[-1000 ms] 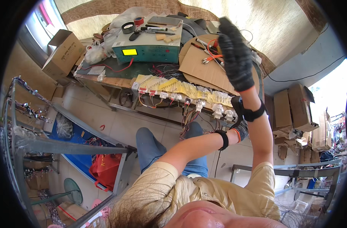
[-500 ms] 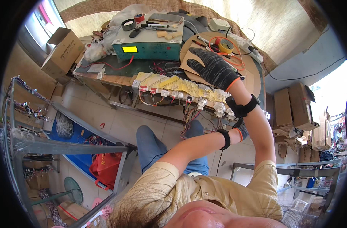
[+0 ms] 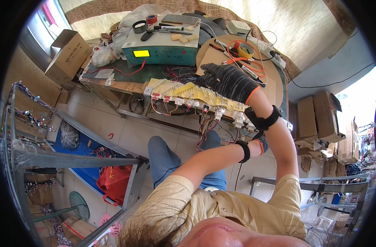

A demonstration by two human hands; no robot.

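Note:
My right hand (image 3: 231,82), in a dark grey knit glove with an orange cuff edge, hovers over the right part of a connector strip (image 3: 192,91) and the cardboard behind it. Its fingers point left, slightly bent and a little apart, with nothing visible in them. The strip runs along the bench's front edge, covered with yellow tape, and white and red plugs with hanging wires (image 3: 204,123) sit along its front. My left hand (image 3: 262,142), gloved alike, is below the strip's right end beside the wires. My right forearm covers most of it, so its fingers are hidden.
A teal tester box (image 3: 163,55) with a lit yellow screen stands on the bench, pens and tape rolls on top. Round cardboard (image 3: 274,78) at right carries an orange cable (image 3: 260,70) and a yellow tape roll (image 3: 245,50). A metal frame (image 3: 72,161) stands at left.
My right hand has drawn back and down from the cardboard toward the connector strip, its fingers less spread. My left hand has barely moved.

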